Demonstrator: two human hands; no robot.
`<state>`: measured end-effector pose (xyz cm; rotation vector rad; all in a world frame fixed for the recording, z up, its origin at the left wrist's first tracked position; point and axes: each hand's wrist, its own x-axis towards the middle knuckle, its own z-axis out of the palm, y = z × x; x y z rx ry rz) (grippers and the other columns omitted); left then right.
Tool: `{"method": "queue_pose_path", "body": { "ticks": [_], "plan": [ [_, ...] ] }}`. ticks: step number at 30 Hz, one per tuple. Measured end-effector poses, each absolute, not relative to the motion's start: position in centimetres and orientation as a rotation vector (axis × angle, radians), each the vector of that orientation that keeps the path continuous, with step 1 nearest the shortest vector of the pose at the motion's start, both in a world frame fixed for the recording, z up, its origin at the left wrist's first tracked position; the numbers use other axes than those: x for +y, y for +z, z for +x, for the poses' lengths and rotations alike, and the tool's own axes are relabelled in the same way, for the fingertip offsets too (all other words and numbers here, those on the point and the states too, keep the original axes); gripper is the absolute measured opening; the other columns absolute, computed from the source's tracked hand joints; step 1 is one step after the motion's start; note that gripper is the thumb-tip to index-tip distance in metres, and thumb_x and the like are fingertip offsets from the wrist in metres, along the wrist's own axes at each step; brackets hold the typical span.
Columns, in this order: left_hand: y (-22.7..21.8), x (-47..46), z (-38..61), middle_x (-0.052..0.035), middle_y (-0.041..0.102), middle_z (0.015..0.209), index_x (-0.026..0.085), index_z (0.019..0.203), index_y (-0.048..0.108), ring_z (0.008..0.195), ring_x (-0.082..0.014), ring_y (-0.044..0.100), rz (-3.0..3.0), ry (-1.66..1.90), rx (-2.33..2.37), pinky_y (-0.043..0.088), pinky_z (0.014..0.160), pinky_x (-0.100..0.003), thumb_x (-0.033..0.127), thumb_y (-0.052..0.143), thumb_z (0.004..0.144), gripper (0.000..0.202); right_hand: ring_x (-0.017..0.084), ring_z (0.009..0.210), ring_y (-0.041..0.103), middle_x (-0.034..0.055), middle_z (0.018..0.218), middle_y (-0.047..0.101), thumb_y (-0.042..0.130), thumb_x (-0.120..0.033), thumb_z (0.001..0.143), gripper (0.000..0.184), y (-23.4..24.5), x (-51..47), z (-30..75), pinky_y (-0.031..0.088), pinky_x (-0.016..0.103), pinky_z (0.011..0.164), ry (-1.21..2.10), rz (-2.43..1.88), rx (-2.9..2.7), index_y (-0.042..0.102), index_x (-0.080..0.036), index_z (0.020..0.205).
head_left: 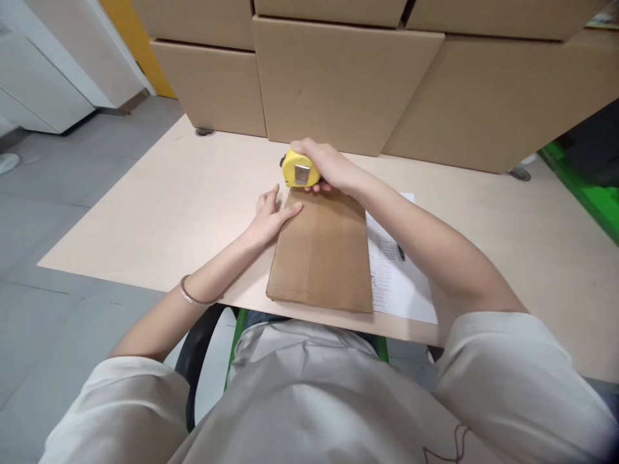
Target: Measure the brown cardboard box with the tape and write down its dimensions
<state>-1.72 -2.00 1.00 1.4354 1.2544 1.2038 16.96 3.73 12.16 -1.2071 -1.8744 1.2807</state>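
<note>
A flat brown cardboard piece (322,254) lies lengthwise on the light wooden table (169,212) in front of me. My right hand (329,164) is closed around a yellow tape measure (300,171) at the far end of the cardboard. My left hand (271,216) rests open at the cardboard's far left corner, fingers stretched out with the fingertips on its edge. A metal bangle (193,296) sits on my left wrist.
A printed white sheet (394,277) with a pen (401,252) on it lies under the cardboard's right side. Large cardboard boxes (338,84) are stacked along the table's far edge. White cabinets (53,64) stand at the left, a green object (590,190) at the right.
</note>
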Motion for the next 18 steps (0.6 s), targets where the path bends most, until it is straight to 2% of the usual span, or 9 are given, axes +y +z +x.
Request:
{"method": "queue_pose_path", "body": {
  "ticks": [3, 6, 10, 12, 15, 18],
  "plan": [
    [1.6, -2.2, -0.6, -0.0121, 0.053, 0.172, 0.033, 0.164, 0.055, 0.169, -0.041, 0.039, 1.333, 1.201, 1.106, 0.037, 0.137, -0.061, 0.051, 0.085, 0.085, 0.087, 0.013, 0.05, 0.047, -0.0001, 0.058, 0.058, 0.063, -0.083, 0.096, 0.062, 11.8, 4.4, 15.4, 0.033, 0.027, 0.043, 1.197, -1.218, -1.994, 0.055, -0.025, 0.073],
    [2.4, -2.5, 0.4, -0.0093, 0.053, 0.179, 0.03, 0.171, 0.049, 0.168, -0.0405, 0.044, 1.241, 1.15, 0.945, 0.037, 0.138, -0.057, 0.049, 0.078, 0.087, 0.091, 0.013, 0.046, 0.046, 0.0002, 0.056, 0.057, 0.064, -0.086, 0.096, 0.066, 11.6, 4.6, 16.1, 0.032, 0.028, 0.042, 1.209, -1.229, -2.013, 0.053, -0.026, 0.071],
    [2.4, -2.3, 0.3, -0.0042, 0.028, 0.193, 0.027, 0.184, 0.025, 0.179, -0.0376, 0.026, 1.201, 1.08, 1.023, 0.022, 0.145, -0.055, 0.044, 0.077, 0.082, 0.116, 0.014, 0.041, 0.045, 0.0018, 0.056, 0.06, 0.067, -0.077, 0.099, 0.058, 11.9, 3.8, 20.9, 0.029, 0.028, 0.037, 1.269, -1.312, -1.874, 0.057, -0.025, 0.075],
    [2.0, -2.1, 0.0, -0.0033, 0.018, 0.196, 0.024, 0.186, 0.017, 0.181, -0.0368, 0.019, 1.207, 1.063, 1.038, 0.018, 0.146, -0.054, 0.045, 0.075, 0.083, 0.121, 0.014, 0.041, 0.048, 0.0018, 0.058, 0.061, 0.072, -0.07, 0.097, 0.051, 11.9, 3.3, 24.4, 0.032, 0.026, 0.037, 1.27, -1.384, -1.766, 0.06, -0.025, 0.078],
    [1.5, -1.9, -0.3, 0.0028, 0.012, 0.196, 0.03, 0.187, 0.013, 0.181, -0.0364, 0.015, 1.238, 1.039, 1.027, 0.016, 0.146, -0.054, 0.045, 0.071, 0.086, 0.117, 0.014, 0.049, 0.06, 0.0034, 0.068, 0.071, 0.072, -0.058, 0.093, 0.036, 11.3, 2.7, 29.6, 0.041, 0.023, 0.041, 1.237, -1.563, -1.596, 0.067, -0.023, 0.087],
    [1.5, -2.0, -0.4, 0.008, 0.012, 0.196, 0.035, 0.187, 0.011, 0.182, -0.035, 0.01, 1.273, 1.01, 1.035, 0.011, 0.147, -0.053, 0.044, 0.068, 0.092, 0.111, 0.016, 0.055, 0.065, 0.0041, 0.071, 0.072, 0.066, -0.059, 0.092, 0.034, 10.0, 2.4, 32.4, 0.042, 0.023, 0.043, 1.198, -1.639, -1.506, 0.068, -0.024, 0.089]
  ]
}}
